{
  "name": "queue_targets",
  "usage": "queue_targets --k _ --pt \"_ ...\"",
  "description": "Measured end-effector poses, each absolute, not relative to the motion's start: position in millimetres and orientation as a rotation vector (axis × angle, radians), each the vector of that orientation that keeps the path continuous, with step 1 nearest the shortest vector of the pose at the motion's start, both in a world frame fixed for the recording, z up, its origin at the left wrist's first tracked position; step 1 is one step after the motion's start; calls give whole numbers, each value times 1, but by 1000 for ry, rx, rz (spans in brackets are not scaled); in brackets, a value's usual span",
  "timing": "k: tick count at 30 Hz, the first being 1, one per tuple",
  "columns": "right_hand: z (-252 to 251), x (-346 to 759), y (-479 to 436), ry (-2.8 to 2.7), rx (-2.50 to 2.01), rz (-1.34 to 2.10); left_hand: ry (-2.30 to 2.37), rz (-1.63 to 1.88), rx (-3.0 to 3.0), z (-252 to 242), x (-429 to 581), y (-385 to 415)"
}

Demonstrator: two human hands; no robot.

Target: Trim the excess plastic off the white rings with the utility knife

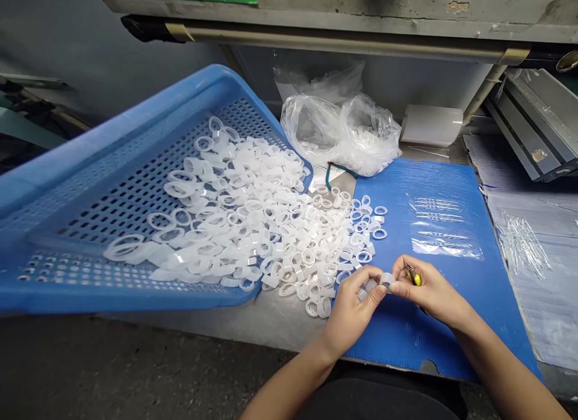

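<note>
Head view: left hand (pixel 350 311) and right hand (pixel 431 290) together, clamped on a white plastic ring (pixel 386 280)

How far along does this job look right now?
Done, perhaps: thin clear plastic slivers lie on the blue corrugated plastic mat. In hand: a white plastic ring between the left hand and the right hand, which grips a yellow-handled tool. Left: a large heap of white rings in and spilling from the blue perforated plastic tray.

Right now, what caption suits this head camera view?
Left hand holds a white ring near the right hand's yellow-handled tool, above a blue mat, beside rings heaped from a blue perforated tray.
</note>
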State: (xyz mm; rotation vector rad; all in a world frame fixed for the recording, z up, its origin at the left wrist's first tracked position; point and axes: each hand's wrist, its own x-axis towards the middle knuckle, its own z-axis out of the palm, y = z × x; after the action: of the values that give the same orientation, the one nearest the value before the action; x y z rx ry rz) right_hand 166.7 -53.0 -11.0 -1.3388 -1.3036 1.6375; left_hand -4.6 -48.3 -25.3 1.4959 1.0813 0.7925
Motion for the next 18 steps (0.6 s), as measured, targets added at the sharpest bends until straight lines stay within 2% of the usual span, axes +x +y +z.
queue_targets --k 18 --pt "-13 162 -53 -1305 -1250 1632 1037 833 1447 -24 -8 -49"
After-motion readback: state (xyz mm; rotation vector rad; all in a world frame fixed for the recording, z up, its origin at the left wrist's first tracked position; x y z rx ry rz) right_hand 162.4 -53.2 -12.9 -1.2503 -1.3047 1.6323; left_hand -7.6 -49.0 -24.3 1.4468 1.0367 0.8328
